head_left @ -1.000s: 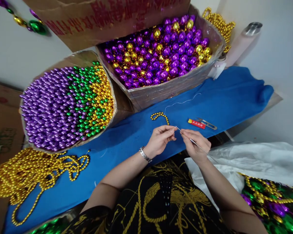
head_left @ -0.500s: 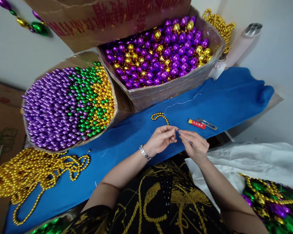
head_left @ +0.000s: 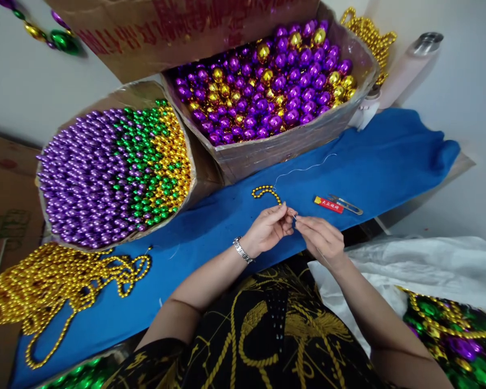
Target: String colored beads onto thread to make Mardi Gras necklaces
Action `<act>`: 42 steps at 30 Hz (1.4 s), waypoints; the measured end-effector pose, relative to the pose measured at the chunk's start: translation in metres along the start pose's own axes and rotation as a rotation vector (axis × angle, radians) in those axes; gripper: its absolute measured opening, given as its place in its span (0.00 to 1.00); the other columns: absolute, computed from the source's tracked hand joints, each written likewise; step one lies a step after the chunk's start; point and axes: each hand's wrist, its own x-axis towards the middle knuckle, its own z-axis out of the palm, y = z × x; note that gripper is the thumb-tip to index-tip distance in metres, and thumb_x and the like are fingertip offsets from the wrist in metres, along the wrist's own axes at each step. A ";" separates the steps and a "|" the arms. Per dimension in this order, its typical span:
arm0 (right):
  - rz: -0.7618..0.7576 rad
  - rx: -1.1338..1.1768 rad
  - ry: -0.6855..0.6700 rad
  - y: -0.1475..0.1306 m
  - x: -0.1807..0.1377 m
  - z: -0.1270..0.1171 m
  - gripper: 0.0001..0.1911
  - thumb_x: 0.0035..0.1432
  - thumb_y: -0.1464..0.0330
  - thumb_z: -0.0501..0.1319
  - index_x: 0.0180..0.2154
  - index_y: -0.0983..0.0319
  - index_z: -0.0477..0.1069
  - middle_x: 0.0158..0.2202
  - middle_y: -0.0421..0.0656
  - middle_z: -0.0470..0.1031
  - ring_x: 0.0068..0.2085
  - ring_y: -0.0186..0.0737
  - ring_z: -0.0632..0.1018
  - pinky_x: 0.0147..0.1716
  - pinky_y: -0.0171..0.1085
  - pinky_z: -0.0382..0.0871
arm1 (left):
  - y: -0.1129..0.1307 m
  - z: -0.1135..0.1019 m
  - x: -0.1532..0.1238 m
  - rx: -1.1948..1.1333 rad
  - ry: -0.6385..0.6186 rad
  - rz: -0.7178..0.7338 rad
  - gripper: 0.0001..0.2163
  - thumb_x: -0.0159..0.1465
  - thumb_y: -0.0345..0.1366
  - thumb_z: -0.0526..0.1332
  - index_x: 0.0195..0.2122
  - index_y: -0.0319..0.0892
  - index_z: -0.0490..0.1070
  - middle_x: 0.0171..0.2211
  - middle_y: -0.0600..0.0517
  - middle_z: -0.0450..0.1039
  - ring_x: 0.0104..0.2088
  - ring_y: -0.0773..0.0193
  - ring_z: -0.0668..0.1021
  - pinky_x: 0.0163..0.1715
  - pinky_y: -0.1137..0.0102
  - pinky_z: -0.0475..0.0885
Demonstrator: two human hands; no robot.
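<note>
My left hand (head_left: 267,229) pinches the near end of a short string of gold beads (head_left: 266,191) that curls on the blue cloth (head_left: 380,162). A thin white thread (head_left: 303,170) trails from the beads toward the back. My right hand (head_left: 319,237) holds a long thin needle (head_left: 295,217) whose tip meets the left fingertips. Most of the needle's shaft is hidden under my right hand. Both hands sit close together at the near edge of the cloth.
A round box of purple, green and gold beads (head_left: 113,167) stands at left; a cardboard box of larger purple and gold balls (head_left: 267,81) behind. Thread snips with a red handle (head_left: 336,205) lie right of my hands. Gold bead chains (head_left: 56,286) pile at left. A white bag (head_left: 421,265) sits at right.
My right hand has slid the needle toward the left hand, so less of its shaft shows. The hands have closed together slightly.
</note>
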 end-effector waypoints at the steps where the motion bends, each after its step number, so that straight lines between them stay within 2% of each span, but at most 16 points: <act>1: -0.015 -0.013 -0.017 0.001 -0.001 0.000 0.23 0.56 0.79 0.64 0.51 0.53 0.73 0.48 0.42 0.79 0.46 0.40 0.81 0.43 0.41 0.81 | -0.001 -0.002 0.000 0.008 0.003 0.003 0.14 0.56 0.44 0.69 0.31 0.36 0.75 0.23 0.55 0.67 0.21 0.76 0.68 0.25 0.75 0.66; 7: -0.135 -0.091 -0.105 0.004 0.002 0.000 0.18 0.58 0.77 0.63 0.49 0.56 0.73 0.49 0.44 0.79 0.49 0.41 0.80 0.47 0.41 0.79 | -0.002 -0.010 0.002 0.033 0.022 -0.001 0.14 0.57 0.44 0.69 0.32 0.36 0.76 0.24 0.54 0.69 0.23 0.74 0.70 0.27 0.75 0.68; 13: -0.262 -0.233 -0.168 0.002 0.010 -0.002 0.14 0.58 0.77 0.62 0.47 0.62 0.73 0.44 0.48 0.80 0.47 0.44 0.80 0.46 0.43 0.79 | 0.000 -0.018 0.001 0.120 0.054 0.038 0.11 0.54 0.38 0.71 0.34 0.36 0.78 0.29 0.51 0.74 0.30 0.69 0.74 0.36 0.71 0.70; 22: -0.354 -0.355 -0.332 0.008 -0.001 0.003 0.12 0.60 0.75 0.61 0.46 0.61 0.73 0.49 0.48 0.78 0.50 0.44 0.78 0.49 0.44 0.77 | -0.003 -0.033 0.003 0.305 0.059 0.147 0.10 0.53 0.34 0.70 0.36 0.39 0.80 0.37 0.48 0.78 0.37 0.66 0.76 0.44 0.69 0.67; 29: -0.312 -0.272 -0.322 0.009 -0.001 0.006 0.13 0.60 0.76 0.61 0.46 0.60 0.74 0.48 0.47 0.79 0.51 0.44 0.78 0.48 0.44 0.77 | -0.002 -0.036 0.003 0.195 0.069 0.055 0.11 0.52 0.36 0.72 0.35 0.38 0.80 0.33 0.48 0.78 0.36 0.66 0.77 0.42 0.68 0.69; 32: -0.306 -0.267 -0.310 0.009 0.001 0.005 0.13 0.60 0.76 0.61 0.46 0.59 0.74 0.48 0.45 0.79 0.50 0.43 0.78 0.48 0.43 0.77 | -0.002 -0.036 0.003 0.164 0.075 0.040 0.12 0.51 0.36 0.73 0.34 0.37 0.80 0.33 0.48 0.78 0.35 0.67 0.77 0.41 0.68 0.70; 38: -0.349 -0.279 -0.305 0.009 0.003 0.004 0.11 0.59 0.76 0.62 0.45 0.63 0.74 0.46 0.50 0.79 0.49 0.45 0.79 0.48 0.43 0.77 | -0.003 -0.038 0.003 0.152 0.073 0.026 0.13 0.50 0.36 0.74 0.35 0.37 0.80 0.33 0.48 0.78 0.35 0.67 0.77 0.41 0.68 0.70; 42: -0.333 -0.272 -0.309 0.008 0.005 0.002 0.12 0.61 0.76 0.60 0.46 0.62 0.73 0.47 0.48 0.79 0.50 0.43 0.79 0.47 0.42 0.77 | -0.003 -0.039 0.003 0.161 0.060 0.020 0.13 0.50 0.36 0.74 0.36 0.37 0.80 0.33 0.48 0.78 0.35 0.67 0.77 0.42 0.67 0.70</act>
